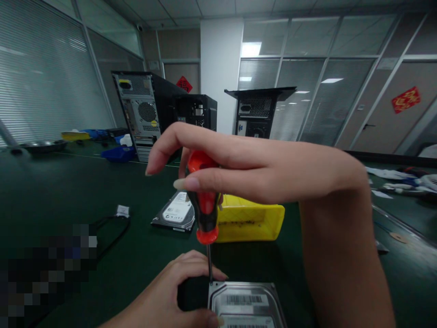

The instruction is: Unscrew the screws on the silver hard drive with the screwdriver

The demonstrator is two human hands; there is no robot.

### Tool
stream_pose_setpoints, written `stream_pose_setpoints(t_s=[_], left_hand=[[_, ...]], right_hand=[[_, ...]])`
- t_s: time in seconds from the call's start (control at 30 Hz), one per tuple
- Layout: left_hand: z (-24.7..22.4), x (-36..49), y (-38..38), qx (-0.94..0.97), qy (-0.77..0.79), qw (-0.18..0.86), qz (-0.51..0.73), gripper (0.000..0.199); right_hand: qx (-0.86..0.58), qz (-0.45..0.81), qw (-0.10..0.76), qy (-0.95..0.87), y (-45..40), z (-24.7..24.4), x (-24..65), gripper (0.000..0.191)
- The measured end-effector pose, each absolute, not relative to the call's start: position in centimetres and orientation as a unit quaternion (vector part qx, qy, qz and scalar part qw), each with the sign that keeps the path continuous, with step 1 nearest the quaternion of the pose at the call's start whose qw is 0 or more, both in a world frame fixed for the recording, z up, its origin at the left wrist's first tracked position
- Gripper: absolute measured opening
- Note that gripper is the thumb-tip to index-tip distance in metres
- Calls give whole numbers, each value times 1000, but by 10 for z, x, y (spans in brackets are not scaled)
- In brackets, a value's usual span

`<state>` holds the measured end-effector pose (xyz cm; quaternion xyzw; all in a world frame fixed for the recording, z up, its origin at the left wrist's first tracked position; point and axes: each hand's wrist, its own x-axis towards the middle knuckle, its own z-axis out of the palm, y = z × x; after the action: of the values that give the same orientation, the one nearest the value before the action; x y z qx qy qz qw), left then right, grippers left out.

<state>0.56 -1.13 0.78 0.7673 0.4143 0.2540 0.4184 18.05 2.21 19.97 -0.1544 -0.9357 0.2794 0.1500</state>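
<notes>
Fingers of the right hand (pixel 249 171) are closed round the screwdriver (pixel 207 212) as I watch from my end, the index finger arching past its handle. Below them, the shaft meets a corner of the silver hard drive (pixel 246 310), gripped at its left side by my left hand (pixel 165 291). Just beyond the fingers, the handle partly hides a yellow bin (pixel 251 232) and a labelled drive (pixel 177 210); farther off, the right hand covers parts of the computer cases (pixel 164 100).

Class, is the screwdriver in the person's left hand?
No, the right hand grips the screwdriver, while the left hand touches the nearer hard drive.
</notes>
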Motion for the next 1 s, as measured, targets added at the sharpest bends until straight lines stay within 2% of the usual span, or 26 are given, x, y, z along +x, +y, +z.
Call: stream_pose_setpoints(t_s=[0.13, 0.27, 0.33, 0.53, 0.73, 1.0], left_hand=[[10, 5, -11, 766, 426, 417, 241, 40], [12, 7, -12, 771, 424, 415, 232, 39], [11, 8, -12, 768, 425, 414, 242, 40], [12, 8, -12, 762, 431, 422, 236, 40], [14, 8, -12, 769, 430, 418, 221, 38], [12, 7, -12, 767, 426, 422, 229, 39]], right_hand=[[-143, 312, 169, -924, 19, 200, 182, 43], [-119, 265, 159, -944, 23, 195, 181, 55], [-113, 238, 149, -953, 27, 193, 179, 53], [-172, 200, 161, -951, 30, 192, 174, 26], [-204, 178, 171, -947, 36, 192, 178, 31], [-162, 243, 158, -943, 35, 194, 179, 35]])
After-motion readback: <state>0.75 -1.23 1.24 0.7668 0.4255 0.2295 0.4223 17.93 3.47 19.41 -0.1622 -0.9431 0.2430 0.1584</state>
